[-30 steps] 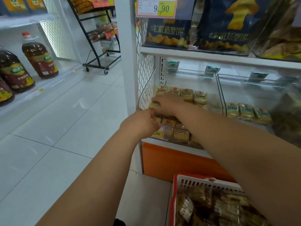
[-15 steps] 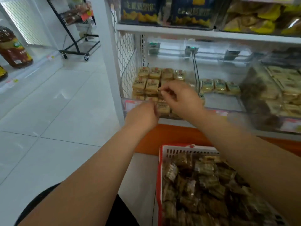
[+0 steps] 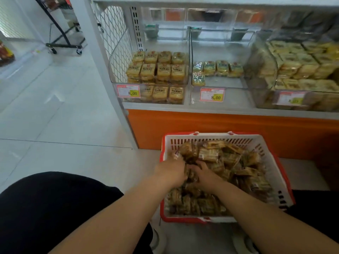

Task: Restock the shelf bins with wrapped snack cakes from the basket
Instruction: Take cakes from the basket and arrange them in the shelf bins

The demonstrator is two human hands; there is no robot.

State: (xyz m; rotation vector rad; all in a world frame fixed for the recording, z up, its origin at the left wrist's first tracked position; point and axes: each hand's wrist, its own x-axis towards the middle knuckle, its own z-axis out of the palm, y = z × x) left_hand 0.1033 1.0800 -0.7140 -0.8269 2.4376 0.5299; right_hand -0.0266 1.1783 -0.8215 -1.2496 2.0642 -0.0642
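Both hands are digging in: left hand (image 3: 171, 170) and right hand (image 3: 204, 173), fingers curling round wrapped snack cakes (image 3: 209, 154) heaped in the basket (image 3: 211, 139), gathering a bunch for the half-empty middle bin (image 3: 216, 83) above.

Even, soft indoor light is seen throughout. Glare is carried by the floor tiles (image 3: 55, 99) at nine o'clock. Edges are bowed by wide-angle distortion; motion blur is spread overall.
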